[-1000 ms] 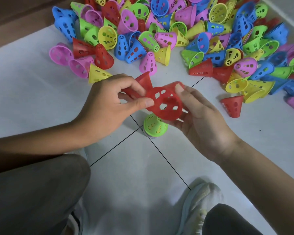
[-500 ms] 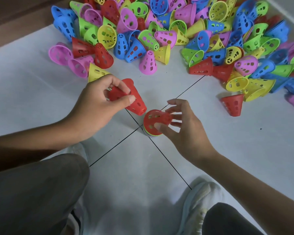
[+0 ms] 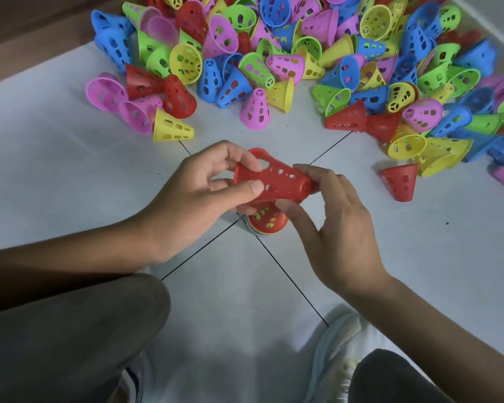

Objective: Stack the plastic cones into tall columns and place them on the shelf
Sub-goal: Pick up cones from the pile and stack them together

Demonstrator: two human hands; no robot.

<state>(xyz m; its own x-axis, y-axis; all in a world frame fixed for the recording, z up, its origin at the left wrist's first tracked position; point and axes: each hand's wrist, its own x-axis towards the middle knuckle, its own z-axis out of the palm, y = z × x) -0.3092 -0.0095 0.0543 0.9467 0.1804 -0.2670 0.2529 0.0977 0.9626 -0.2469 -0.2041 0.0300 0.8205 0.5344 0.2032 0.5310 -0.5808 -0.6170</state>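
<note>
- The left hand (image 3: 198,196) pinches a red cone (image 3: 274,181) at its wide end, with the thumb below and the fingers above.
- The right hand (image 3: 335,225) grips the narrow end of the same cone between thumb and fingertips.
- The cone lies on its side in the air, wide end to the left and tip to the right.
- Just under it a short stack (image 3: 266,223) stands on the white floor (image 3: 70,170), where the dark tile lines cross. Its top cone is red, and a green rim shows at the bottom.
- A big pile (image 3: 288,53) of loose cones in blue, pink, green, yellow and red lies at the far side of the floor.
- One single red cone (image 3: 400,181) lies on its side, to the right of the hands and apart from them.
- A light shoe (image 3: 341,356) and dark trousers (image 3: 56,330) are at the near edge.
</note>
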